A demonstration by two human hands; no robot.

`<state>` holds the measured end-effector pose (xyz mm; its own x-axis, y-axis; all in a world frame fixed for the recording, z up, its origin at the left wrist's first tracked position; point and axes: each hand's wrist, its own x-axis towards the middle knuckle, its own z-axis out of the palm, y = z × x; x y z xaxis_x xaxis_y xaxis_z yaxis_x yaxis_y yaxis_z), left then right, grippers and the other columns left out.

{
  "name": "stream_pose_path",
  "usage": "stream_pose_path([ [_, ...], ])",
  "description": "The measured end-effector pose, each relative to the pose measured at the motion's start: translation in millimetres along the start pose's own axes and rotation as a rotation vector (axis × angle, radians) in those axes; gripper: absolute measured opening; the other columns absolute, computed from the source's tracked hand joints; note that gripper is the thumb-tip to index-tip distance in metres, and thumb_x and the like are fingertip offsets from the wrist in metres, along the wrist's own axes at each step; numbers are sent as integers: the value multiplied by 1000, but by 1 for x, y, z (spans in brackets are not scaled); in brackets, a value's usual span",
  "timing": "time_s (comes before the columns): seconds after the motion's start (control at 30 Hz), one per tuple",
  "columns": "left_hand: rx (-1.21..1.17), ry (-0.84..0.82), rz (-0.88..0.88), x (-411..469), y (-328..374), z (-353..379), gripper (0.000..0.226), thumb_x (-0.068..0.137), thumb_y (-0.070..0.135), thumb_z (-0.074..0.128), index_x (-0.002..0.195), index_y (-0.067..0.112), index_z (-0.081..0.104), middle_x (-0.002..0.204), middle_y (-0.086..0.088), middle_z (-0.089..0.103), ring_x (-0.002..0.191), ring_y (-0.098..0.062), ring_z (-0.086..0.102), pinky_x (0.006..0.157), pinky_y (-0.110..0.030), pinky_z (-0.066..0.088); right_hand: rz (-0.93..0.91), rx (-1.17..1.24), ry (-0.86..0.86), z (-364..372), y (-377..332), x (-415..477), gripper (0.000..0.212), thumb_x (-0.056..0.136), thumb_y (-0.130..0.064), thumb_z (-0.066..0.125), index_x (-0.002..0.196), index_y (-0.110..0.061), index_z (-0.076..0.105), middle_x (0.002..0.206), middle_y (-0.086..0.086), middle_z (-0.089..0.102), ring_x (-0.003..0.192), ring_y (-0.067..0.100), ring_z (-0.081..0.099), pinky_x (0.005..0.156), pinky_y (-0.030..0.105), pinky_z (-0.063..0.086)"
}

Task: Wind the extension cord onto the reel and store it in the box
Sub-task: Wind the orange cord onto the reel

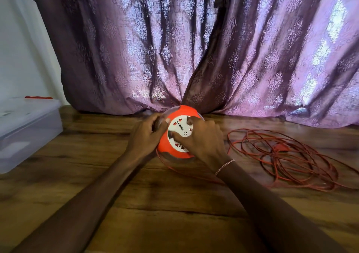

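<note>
Far left, a clear plastic storage box [29, 128] with its lid on is parked well apart from everything else, so the storing part looks like a later job. Moving in, the left hand [144, 136] is clenched round the left rim of the round orange plastic reel with the white socket face [175, 136], which is sat near the middle of the brown wood-grain surface [174, 204], just in front of the purple patterned curtain [194, 49]. So it's the winding step that's in hand, and by the look of it barely begun. The reel is sandwiched between both hands: the right hand [203, 141] is laid over the right side of the white face, thumb and fingers curled onto it, gripped as if for turning. For the next move, the face probably has to be turned while the rim is kept steady, with the loops fed in slowly so nothing gets snagged. How much is already wound can't be told. Further right, the thin red extension cord [281, 159] is dumped in a loose, messy pile of loops, near the right hand but not touched by it. One strand is run past the near side of the reel, under the right wrist, over to the pile.
</note>
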<state>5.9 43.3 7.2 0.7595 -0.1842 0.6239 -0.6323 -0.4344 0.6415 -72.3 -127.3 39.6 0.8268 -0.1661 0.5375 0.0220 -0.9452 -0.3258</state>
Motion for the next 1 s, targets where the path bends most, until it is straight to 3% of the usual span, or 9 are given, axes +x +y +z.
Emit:
stream_pose_path([
  [0.13, -70, -84, -17, -3, 3, -3, 43, 90, 65, 48, 107, 25, 52, 92, 1, 74, 83, -12, 71, 72, -47, 55, 140, 201, -17, 4, -2, 1, 70, 66, -82, 65, 106, -24, 62, 88, 12, 78, 96, 30, 73, 82, 39, 57],
  [0.23, -109, -114, -14, -4, 1, -4, 48, 87, 62, 49, 105, 18, 49, 88, 1, 73, 78, -10, 70, 68, -46, 55, 253, 408, -82, 4, -1, 2, 60, 67, -74, 71, 99, -25, 57, 55, 3, 72, 69, 13, 77, 78, 38, 60],
  [0.3, -136, -133, -44, -1, -3, -5, 53, 84, 62, 53, 110, 16, 48, 93, 1, 74, 79, -10, 72, 67, -47, 58, 259, 470, -80, 1, -1, 0, 53, 73, -64, 77, 103, -24, 59, 52, 1, 71, 55, 5, 72, 73, 33, 60],
  [0.4, -134, -155, -77, 3, -9, -7, 57, 82, 58, 53, 122, 19, 54, 104, 7, 72, 86, 1, 69, 75, -38, 58, 163, 328, -60, -1, -4, -4, 53, 77, -61, 78, 112, -24, 63, 84, 4, 78, 80, 8, 74, 69, 28, 47],
  [0.5, -132, -159, -73, 2, -12, -7, 57, 87, 52, 53, 137, 25, 59, 111, 13, 71, 93, 10, 64, 82, -29, 50, 63, 170, -36, 0, -8, -5, 62, 78, -66, 74, 124, -26, 65, 118, 6, 75, 113, 29, 67, 85, 35, 47],
  [0.6, -174, -179, -65, 0, -13, -6, 57, 93, 67, 46, 140, 36, 54, 131, 13, 65, 118, 1, 61, 97, -29, 50, 12, 135, -55, 2, -6, -1, 62, 78, -68, 72, 123, -27, 64, 116, 8, 75, 112, 33, 67, 86, 36, 48],
  [0.77, -69, -113, 0, -2, -3, -11, 33, 104, 44, 40, 135, 39, 50, 109, 21, 66, 98, 20, 58, 83, -5, 43, -243, 78, -49, -14, 16, 15, 39, 83, -57, 72, 108, -29, 64, 94, 1, 77, 89, 32, 73, 75, 38, 55],
  [0.9, -80, -68, 4, -2, 0, -12, 32, 104, 47, 39, 132, 38, 51, 100, 20, 67, 93, 16, 62, 78, -10, 48, -616, -197, -52, -32, 25, 14, 61, 83, -55, 71, 140, -41, 53, 122, -4, 62, 93, 29, 71, 62, 40, 56],
  [1.0, -72, -53, 6, -2, -1, -12, 37, 101, 55, 37, 134, 42, 49, 105, 16, 69, 96, 14, 63, 81, -12, 50, -697, -401, -37, -31, 19, 11, 68, 85, -56, 69, 147, -49, 44, 128, 0, 57, 102, 25, 67, 54, 33, 47],
])
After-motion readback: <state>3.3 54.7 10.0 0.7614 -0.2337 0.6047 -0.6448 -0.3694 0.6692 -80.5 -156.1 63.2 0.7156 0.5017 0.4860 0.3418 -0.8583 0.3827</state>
